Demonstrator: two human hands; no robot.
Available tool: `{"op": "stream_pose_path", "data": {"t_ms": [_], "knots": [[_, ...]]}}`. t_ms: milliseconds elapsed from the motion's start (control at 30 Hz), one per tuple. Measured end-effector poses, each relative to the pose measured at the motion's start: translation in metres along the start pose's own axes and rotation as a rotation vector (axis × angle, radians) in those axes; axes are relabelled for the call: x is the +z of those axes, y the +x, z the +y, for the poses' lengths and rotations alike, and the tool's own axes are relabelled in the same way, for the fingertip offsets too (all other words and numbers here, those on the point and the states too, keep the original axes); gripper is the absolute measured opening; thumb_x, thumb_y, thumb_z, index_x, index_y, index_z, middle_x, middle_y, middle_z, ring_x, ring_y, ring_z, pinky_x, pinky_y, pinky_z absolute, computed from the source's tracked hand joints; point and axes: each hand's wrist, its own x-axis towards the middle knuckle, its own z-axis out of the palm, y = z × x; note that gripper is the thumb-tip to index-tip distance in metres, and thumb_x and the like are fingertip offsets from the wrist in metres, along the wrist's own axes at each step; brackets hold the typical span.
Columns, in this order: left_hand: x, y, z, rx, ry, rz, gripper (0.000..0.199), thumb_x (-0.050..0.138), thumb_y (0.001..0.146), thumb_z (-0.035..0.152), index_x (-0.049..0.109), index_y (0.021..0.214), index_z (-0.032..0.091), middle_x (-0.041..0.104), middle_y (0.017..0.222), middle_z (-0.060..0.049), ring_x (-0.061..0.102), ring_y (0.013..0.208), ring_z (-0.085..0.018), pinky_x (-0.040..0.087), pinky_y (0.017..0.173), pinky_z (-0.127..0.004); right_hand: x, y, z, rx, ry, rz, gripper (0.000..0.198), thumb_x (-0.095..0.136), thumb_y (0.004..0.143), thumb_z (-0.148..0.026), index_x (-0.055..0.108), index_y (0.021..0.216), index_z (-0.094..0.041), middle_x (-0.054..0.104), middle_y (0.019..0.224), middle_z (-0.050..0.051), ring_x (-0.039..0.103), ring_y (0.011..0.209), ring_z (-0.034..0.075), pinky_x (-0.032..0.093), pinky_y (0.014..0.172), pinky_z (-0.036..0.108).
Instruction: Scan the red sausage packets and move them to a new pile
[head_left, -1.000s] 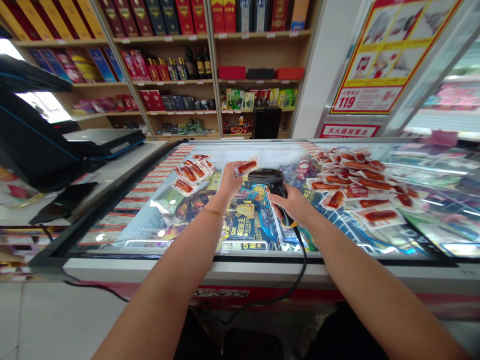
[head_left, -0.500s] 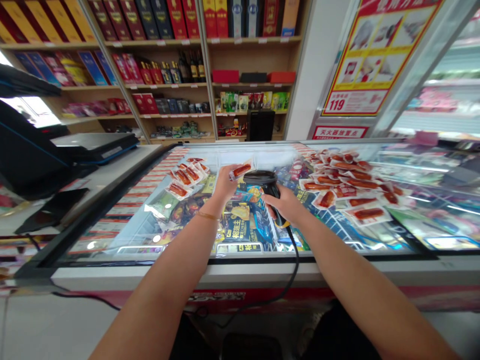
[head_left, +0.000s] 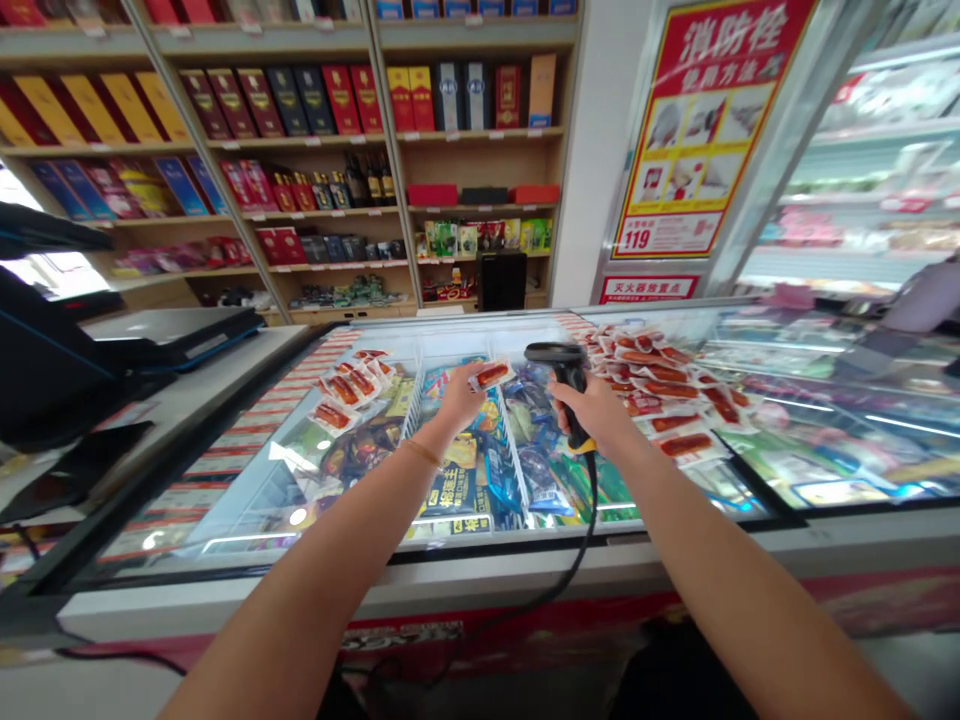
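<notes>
My left hand (head_left: 461, 398) is closed on a clear-wrapped sausage (head_left: 492, 375), held over the glass top of a chest freezer (head_left: 247, 480). To its right, my right hand (head_left: 589, 408) grips a black barcode scanner (head_left: 556, 355) by the handle, its cable hanging down over the freezer's front edge. Scanner head and sausage are apart. Several wrapped sausages lie in a small group (head_left: 351, 385) on the glass to the left. A larger pile of wrapped sausages (head_left: 660, 375) lies to the right, partly behind my right hand.
A counter with a flat scale-like device (head_left: 176, 335) and a dark screen (head_left: 52, 350) stands at the left. Shelves of boxes and bottles (head_left: 300, 190) line the back. A red and yellow poster (head_left: 705, 130) hangs at the right.
The scanner has moved right, away from the wrapped sausage, widening the gap between my hands. My left hand still holds the sausage. The view has tilted upward.
</notes>
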Motion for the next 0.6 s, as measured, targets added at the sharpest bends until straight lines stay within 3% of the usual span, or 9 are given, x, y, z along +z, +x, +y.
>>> {"op": "stream_pose_path", "data": {"t_ms": [200, 367, 500, 600], "knots": [[0.079, 0.029, 0.044, -0.018, 0.021, -0.124, 0.048, 0.057, 0.066, -0.001, 0.069, 0.109, 0.014, 0.069, 0.110, -0.012, 0.062, 0.109, -0.027, 0.046, 0.099, -0.041, -0.068, 0.009, -0.006, 0.040, 0.038, 0.156, 0.027, 0.072, 0.069, -0.029, 0.049, 0.079, -0.020, 0.053, 0.053, -0.004, 0.047, 0.036, 0.010, 0.041, 0.033, 0.023], [0.136, 0.047, 0.063, -0.098, -0.106, -0.246, 0.053, 0.064, 0.072, 0.010, 0.060, 0.124, 0.011, 0.059, 0.131, -0.018, 0.052, 0.126, -0.030, 0.037, 0.109, -0.042, -0.090, 0.011, -0.001, 0.045, 0.053, 0.167, 0.027, 0.072, 0.070, -0.030, 0.049, 0.078, -0.020, 0.051, 0.050, -0.005, 0.047, 0.037, 0.010, 0.039, 0.034, 0.022], [0.137, 0.049, 0.057, -0.155, -0.085, -0.265, 0.063, 0.069, 0.073, 0.022, 0.053, 0.133, 0.013, 0.037, 0.150, -0.020, 0.029, 0.142, -0.033, 0.026, 0.115, -0.047, -0.084, 0.015, 0.002, 0.058, 0.053, 0.154, 0.026, 0.072, 0.070, -0.030, 0.050, 0.079, -0.020, 0.052, 0.050, -0.005, 0.046, 0.035, 0.010, 0.039, 0.034, 0.022], [0.108, 0.045, 0.040, -0.103, -0.020, -0.236, 0.058, 0.067, 0.074, 0.025, 0.054, 0.130, 0.015, 0.040, 0.148, -0.019, 0.032, 0.141, -0.032, 0.026, 0.114, -0.047, -0.065, 0.020, 0.003, 0.054, 0.040, 0.125, 0.028, 0.074, 0.069, -0.030, 0.050, 0.079, -0.020, 0.053, 0.051, -0.005, 0.047, 0.035, 0.010, 0.039, 0.033, 0.023]]}}
